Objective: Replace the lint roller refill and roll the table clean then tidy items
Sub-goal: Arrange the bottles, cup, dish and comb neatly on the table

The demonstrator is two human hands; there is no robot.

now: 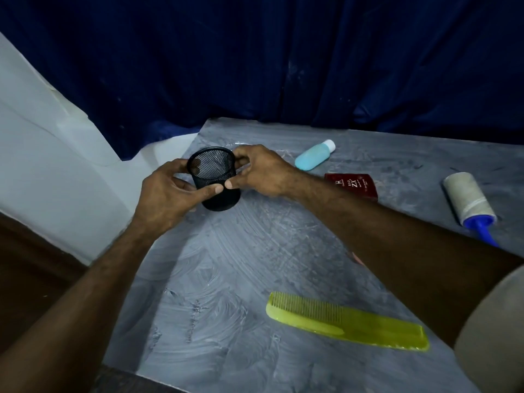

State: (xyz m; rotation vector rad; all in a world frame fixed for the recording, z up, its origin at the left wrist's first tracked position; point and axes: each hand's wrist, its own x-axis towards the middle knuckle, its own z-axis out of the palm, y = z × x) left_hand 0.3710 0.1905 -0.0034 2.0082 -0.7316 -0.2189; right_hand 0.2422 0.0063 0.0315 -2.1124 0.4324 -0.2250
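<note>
A black mesh cup [214, 177] is held at the far left of the grey table [241, 251], tilted toward me so its open mouth shows. My left hand [167, 197] grips its left side, thumb across the front. From the right, my right hand [261, 171] holds the cup between fingers at the rim and thumb lower down. The lint roller [469, 198], with a blue handle and a greyish roll, lies at the right edge of the table, away from both hands.
A yellow-green comb [348, 321] lies near the table's front. A light blue bottle with a white cap [313, 156] and a dark red box [353, 185] lie behind my right forearm. A dark blue curtain [255, 58] hangs behind the table. A white wall [56, 165] is at the left.
</note>
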